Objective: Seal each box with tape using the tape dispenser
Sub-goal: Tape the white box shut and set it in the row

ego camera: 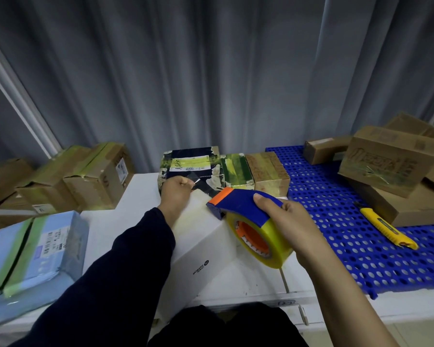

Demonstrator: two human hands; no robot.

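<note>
- White box [203,249] lies nearest on the pale surface [135,196], under both hands.
- Right grip [293,221] is curled round the blue tape dispenser [243,207], held just above the white box's right part, with the yellowish roll below the fingers.
- Yellow utility knife [386,227] lies on the blue perforated mat [336,241] to the right.
- Left grip [177,190] pinches the free end of the clear tape [195,181] over the white box's far edge.
- Dark, heavily taped box [189,166] stands just behind the left grip, with brown cartons [98,176] either side.
</note>
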